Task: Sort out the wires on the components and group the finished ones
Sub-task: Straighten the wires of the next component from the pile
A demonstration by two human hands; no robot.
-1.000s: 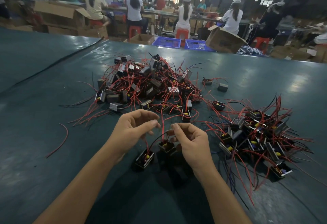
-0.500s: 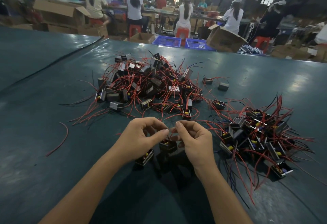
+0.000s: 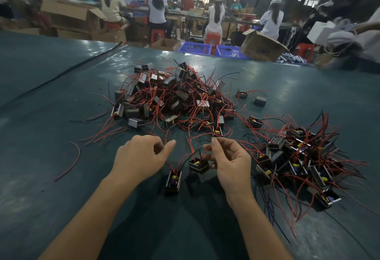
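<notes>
Two small black components lie on the dark green table (image 3: 61, 208) between my hands, one (image 3: 198, 166) by my right thumb and one (image 3: 173, 180) under my left hand's edge. My right hand (image 3: 230, 167) pinches a red wire (image 3: 203, 152) that rises from the nearer component. My left hand (image 3: 139, 157) hovers beside it with the thumb stretched out and the fingers loosely curled; I see nothing in it. A tangled pile of components (image 3: 174, 99) with red and black wires lies ahead. A second group (image 3: 298, 157) sits to the right.
A loose red wire (image 3: 70, 163) lies at the left. Two single components (image 3: 241, 94) (image 3: 260, 101) sit apart behind the piles. Past the table's far edge stand blue crates (image 3: 195, 48), cardboard boxes (image 3: 261, 47) and several seated people at benches.
My hands, which met pinching wires above the component, have drawn apart. The left hand slid left and let go; the right keeps its pinch on the red wire.
</notes>
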